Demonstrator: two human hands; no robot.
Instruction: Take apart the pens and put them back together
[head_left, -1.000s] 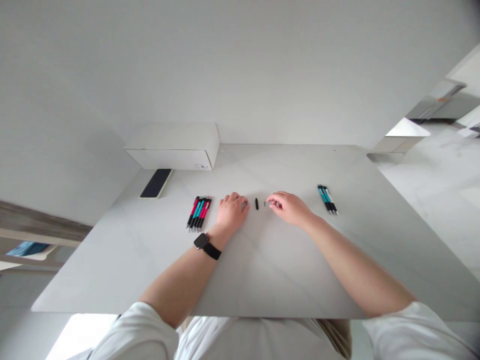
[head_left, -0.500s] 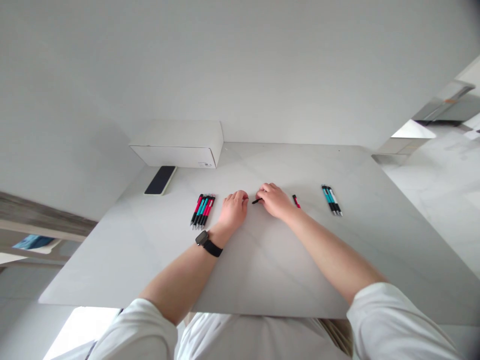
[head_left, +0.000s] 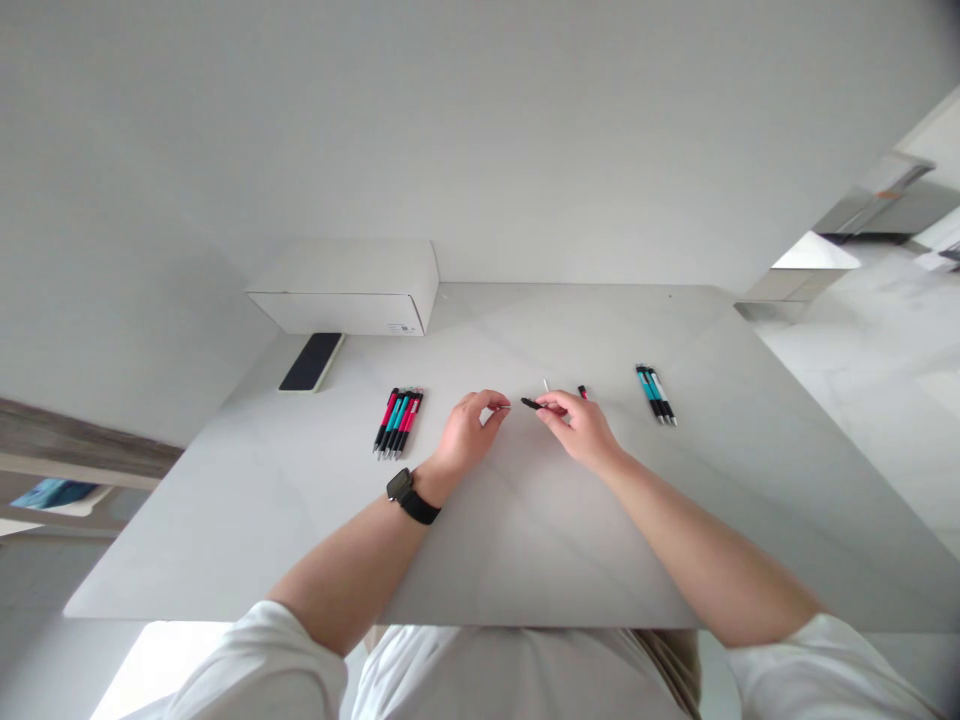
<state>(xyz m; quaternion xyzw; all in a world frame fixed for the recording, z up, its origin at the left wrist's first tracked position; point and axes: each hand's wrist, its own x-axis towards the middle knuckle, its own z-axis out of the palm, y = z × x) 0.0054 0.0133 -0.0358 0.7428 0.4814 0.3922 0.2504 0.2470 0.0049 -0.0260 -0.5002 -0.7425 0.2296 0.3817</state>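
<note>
My left hand [head_left: 466, 432], a black watch [head_left: 401, 487] on its wrist, pinches a small, thin, light-coloured piece [head_left: 505, 407] between thumb and fingertips. Across a narrow gap, my right hand [head_left: 583, 428] is closed on a short black pen part [head_left: 531, 403] that points toward the left hand. A thin white stick [head_left: 547, 385] shows just beyond the right fingers; whether they touch it I cannot tell. Behind that hand lies a red and black pen part [head_left: 583, 392], partly hidden. Red and teal pens [head_left: 399, 424] lie side by side left of my left hand.
On the right lie three pens [head_left: 656, 395], teal and white with black grips. A dark-screened phone [head_left: 312, 362] rests at the back left, by a long white box [head_left: 341, 312] against the wall. The pale tabletop [head_left: 480, 550] ends close to my body.
Both hands have turned so their fingertips show more. The right hand has shifted right with the black pen part, partly covering the red part. The white stick and the left hand's small piece have come into view.
</note>
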